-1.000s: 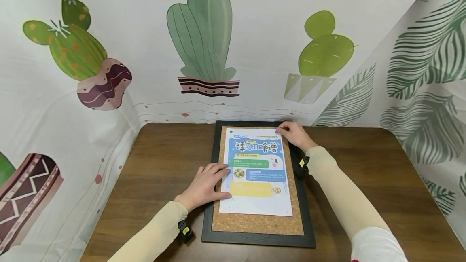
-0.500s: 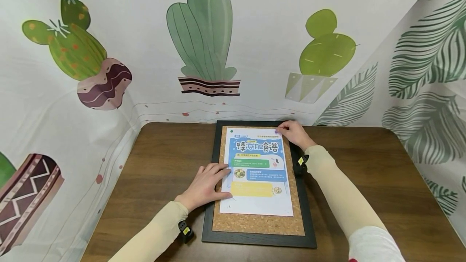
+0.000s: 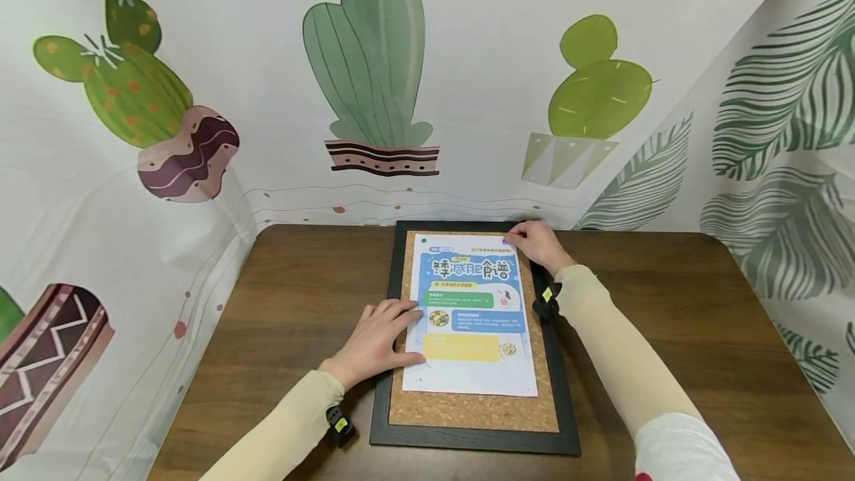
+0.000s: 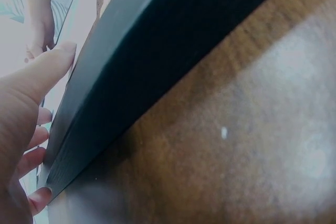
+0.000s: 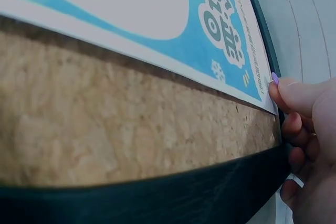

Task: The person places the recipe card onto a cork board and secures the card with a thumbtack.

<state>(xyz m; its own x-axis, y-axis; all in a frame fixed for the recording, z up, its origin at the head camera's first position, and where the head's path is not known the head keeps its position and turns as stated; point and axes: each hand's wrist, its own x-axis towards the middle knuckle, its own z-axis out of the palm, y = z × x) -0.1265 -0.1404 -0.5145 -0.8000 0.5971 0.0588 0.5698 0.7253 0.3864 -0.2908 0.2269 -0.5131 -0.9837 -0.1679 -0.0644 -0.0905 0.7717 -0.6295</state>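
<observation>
A printed poster sheet (image 3: 467, 377) with blue, green and yellow panels lies on a black-framed cork board (image 3: 467, 410). At the sheet's top right corner my right hand (image 3: 539, 245) pinches a purple push pin (image 5: 275, 78) between thumb and finger; in the right wrist view, a bit of its metal shows beside the fingertips. How deep the point sits cannot be told. My left hand (image 3: 374, 344) lies across the board's left side, fingers spread, its fingertips and thumb on the sheet's left edge. A green push pin (image 3: 424, 240) is in the top left corner.
The board lies on a brown wooden table (image 3: 300, 280), its top edge near the table's back edge. Behind hangs a white cloth (image 3: 481, 95) printed with cacti and leaves. Dark bands with small devices sit on both wrists.
My right forearm and wrist have shifted slightly left, while the fingers stay at the same corner with the purple push pin. The left hand, sheet and board look unmoved.
</observation>
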